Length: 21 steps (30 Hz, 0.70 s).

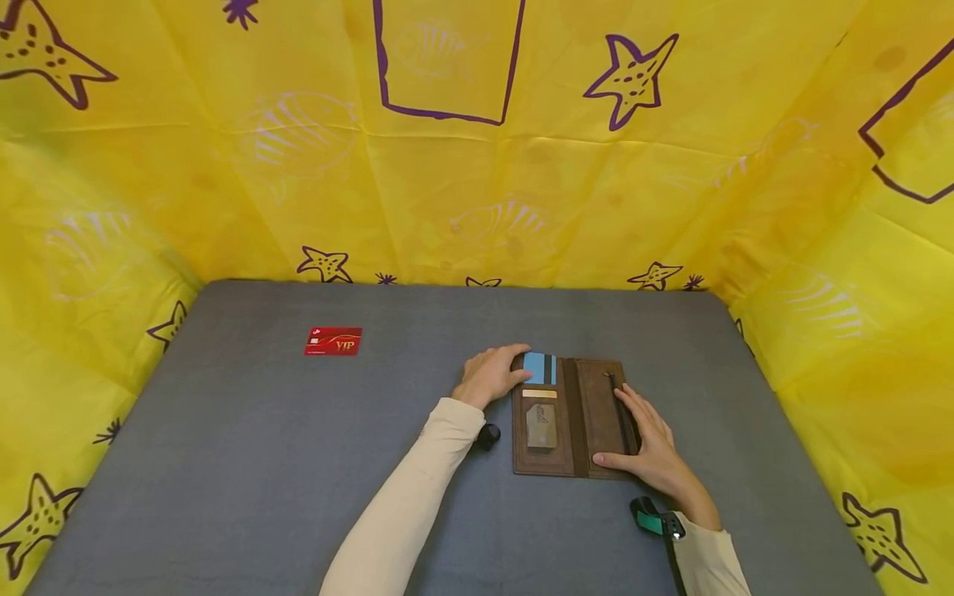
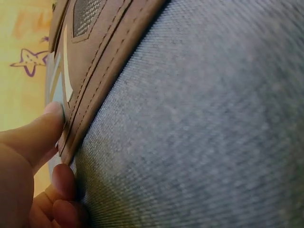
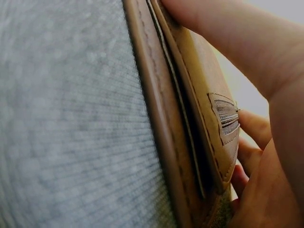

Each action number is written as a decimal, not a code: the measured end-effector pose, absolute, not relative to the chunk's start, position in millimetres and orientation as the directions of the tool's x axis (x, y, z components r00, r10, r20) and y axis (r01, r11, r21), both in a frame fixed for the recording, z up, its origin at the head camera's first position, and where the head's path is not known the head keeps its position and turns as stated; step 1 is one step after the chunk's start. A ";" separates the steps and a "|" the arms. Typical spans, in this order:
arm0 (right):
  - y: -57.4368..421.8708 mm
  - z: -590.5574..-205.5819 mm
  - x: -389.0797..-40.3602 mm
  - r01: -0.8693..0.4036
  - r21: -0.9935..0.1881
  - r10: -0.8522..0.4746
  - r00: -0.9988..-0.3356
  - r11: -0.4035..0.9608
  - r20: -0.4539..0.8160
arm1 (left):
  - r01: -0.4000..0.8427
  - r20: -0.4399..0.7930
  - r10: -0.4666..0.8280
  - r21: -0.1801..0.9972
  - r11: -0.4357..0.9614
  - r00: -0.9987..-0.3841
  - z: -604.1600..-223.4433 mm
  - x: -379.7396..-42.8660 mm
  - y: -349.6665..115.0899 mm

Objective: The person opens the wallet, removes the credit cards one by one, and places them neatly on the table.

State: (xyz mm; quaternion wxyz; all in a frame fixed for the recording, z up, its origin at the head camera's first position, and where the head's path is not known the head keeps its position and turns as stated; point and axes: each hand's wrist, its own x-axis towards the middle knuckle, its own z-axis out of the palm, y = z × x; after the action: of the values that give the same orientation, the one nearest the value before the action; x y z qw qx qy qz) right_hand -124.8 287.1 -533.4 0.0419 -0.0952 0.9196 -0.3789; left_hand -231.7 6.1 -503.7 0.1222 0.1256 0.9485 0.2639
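A brown long wallet (image 1: 579, 418) lies spread open on the grey cloth, its card slots on the left and a zip pocket on the right. A blue card (image 1: 539, 368) with a dark stripe sits in the upper left slot. My left hand (image 1: 489, 374) grips the wallet's upper left corner, thumb on top by the blue card and fingers at the outer edge. With my right hand (image 1: 656, 451) I hold the right panel, thumb over its lower part and fingers along the right edge beside the zipper (image 1: 619, 414). Below the blue card is a clear window (image 1: 542, 425).
A red VIP card (image 1: 333, 341) lies flat toward the back left of the grey tabletop (image 1: 261, 463). Yellow cloth (image 1: 447, 182) printed with starfish and fish encloses the back and both sides. Each wrist wears a small dark camera.
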 end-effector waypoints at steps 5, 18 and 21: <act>287.3 -534.4 -125.0 -0.146 -0.703 -0.208 -0.978 0.696 -0.003 | 0.143 -0.173 0.283 0.558 0.818 -0.943 -501.9 -233.2 6.9; 286.0 -534.0 -124.8 -0.150 -0.710 -0.211 -0.977 0.688 0.001 | 0.008 -0.142 0.178 0.761 0.649 -0.974 -504.9 -240.4 -0.6; 286.1 -533.7 -124.5 -0.147 -0.713 -0.212 -0.977 0.686 -0.002 | -0.012 -0.110 0.133 0.812 0.584 -0.985 -507.4 -241.1 -0.5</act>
State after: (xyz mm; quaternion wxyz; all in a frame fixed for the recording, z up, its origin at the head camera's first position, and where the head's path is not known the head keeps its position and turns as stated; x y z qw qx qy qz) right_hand -124.5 286.1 -533.7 0.0419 -0.0978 0.9171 -0.3841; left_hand -241.1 -0.5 -507.4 0.0796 0.0342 0.8863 0.4550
